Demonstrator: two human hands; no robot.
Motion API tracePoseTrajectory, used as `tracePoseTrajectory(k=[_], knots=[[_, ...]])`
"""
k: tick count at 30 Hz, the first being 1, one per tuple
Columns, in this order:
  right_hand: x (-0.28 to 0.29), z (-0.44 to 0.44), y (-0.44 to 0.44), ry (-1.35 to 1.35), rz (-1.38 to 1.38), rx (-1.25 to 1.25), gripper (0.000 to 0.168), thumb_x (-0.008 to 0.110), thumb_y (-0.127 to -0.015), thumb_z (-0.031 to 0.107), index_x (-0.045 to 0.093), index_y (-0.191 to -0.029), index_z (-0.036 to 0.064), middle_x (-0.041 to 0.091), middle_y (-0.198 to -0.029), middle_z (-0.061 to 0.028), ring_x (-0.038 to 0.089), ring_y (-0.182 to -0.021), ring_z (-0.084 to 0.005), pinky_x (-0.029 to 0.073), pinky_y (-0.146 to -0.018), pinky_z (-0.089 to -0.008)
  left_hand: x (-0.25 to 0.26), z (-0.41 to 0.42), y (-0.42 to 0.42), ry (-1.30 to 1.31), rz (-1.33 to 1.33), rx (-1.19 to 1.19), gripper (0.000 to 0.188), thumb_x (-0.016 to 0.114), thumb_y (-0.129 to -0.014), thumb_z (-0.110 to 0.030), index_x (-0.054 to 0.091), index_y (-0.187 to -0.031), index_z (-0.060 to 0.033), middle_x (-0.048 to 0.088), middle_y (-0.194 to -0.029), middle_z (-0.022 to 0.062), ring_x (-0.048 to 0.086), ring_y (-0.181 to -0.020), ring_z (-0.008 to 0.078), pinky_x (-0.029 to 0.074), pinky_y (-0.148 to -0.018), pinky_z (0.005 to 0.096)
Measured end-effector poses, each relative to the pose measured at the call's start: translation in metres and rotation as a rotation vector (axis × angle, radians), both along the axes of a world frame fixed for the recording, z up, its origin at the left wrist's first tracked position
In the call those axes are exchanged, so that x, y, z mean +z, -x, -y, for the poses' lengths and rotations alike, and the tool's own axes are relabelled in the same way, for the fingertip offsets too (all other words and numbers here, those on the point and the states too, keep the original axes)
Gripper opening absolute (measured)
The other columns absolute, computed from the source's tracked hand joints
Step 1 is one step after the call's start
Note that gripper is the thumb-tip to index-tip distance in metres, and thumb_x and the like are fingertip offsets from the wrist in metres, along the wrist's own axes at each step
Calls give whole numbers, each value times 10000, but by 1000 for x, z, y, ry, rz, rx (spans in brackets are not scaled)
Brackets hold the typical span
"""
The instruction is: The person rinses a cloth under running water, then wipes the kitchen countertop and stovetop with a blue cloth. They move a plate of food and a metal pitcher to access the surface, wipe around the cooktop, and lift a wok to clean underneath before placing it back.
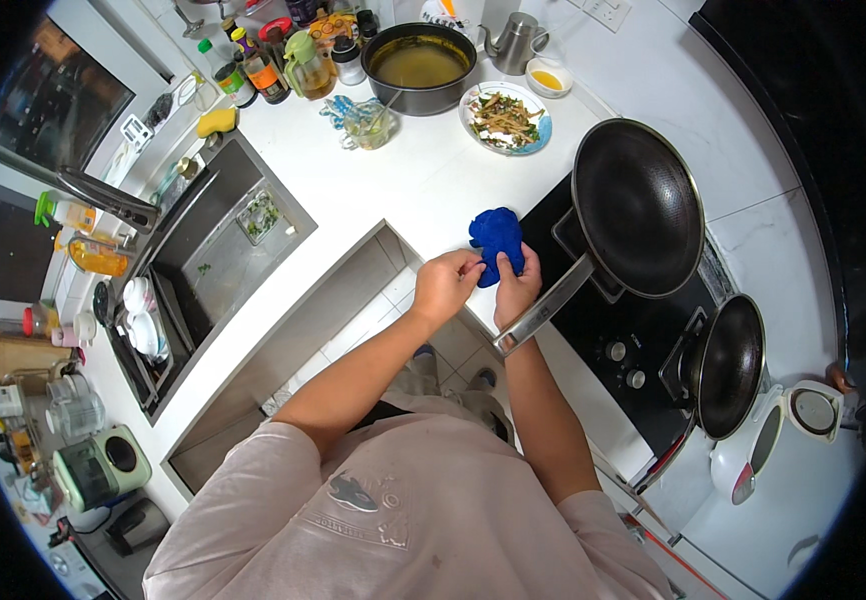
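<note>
A crumpled blue cloth is bunched between my two hands, over the white counter's edge beside the cooktop. My right hand grips its lower right part, thumb on top. At its lower left side, my left hand pinches the cloth's edge between thumb and fingers. Just right of them, the metal handle of a large black frying pan passes over my right wrist. This pan rests on the black glass cooktop.
A dark pot of liquid, a plate of cooked food and a small bowl stand at the back. The sink lies left, with bowls beside it. A second pan sits on the cooktop's right part.
</note>
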State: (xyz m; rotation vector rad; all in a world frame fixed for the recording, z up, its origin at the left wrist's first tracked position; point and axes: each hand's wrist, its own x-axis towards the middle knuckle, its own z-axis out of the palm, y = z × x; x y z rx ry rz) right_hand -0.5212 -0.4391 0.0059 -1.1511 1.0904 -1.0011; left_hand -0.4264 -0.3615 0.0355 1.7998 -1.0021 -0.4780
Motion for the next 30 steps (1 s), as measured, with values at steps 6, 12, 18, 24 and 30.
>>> tracePoseTrajectory(k=[6,12,18,24,30], knots=[[-17,9,11,-53,131,75,369,612,-869,54,495,-1211,-17,582,-1099,-118,556,-959,-165,454,-867,-289,6,0,-4,-36,-79,-23,106,702,-799,-84,660,-839,4,664,-706,88,604,-606,111,492,-571,257],[-8,15,2,-281,467,71,372,604,-880,86,484,-1219,-9,563,-1112,-133,551,-988,-180,456,-874,-301,-6,5,-11,42,-207,68,119,709,-775,-118,657,-824,-22,648,-688,112,607,-578,189,486,-555,297],[-18,19,4,244,-467,28,417,658,-851,188,515,-1188,-12,563,-1143,-192,559,-1028,-294,449,-903,-383,-15,-1,-25,-102,-34,83,191,711,-775,-144,646,-908,-24,652,-739,127,636,-647,267,506,-604,342],[-34,12,7,181,-428,44,416,695,-825,183,543,-1157,-15,600,-1101,-166,583,-961,-234,475,-842,-336,-13,-1,2,-51,223,-117,367,726,-744,-137,610,-1076,-35,605,-1042,159,639,-843,298,525,-736,362],[-67,24,19,-32,-162,-35,459,677,-834,200,505,-1210,-1,596,-1113,-174,566,-995,-242,456,-882,-357,-18,8,-10,-169,240,-6,397,682,-757,-101,579,-1137,-55,599,-1011,169,615,-802,345,514,-700,416]])
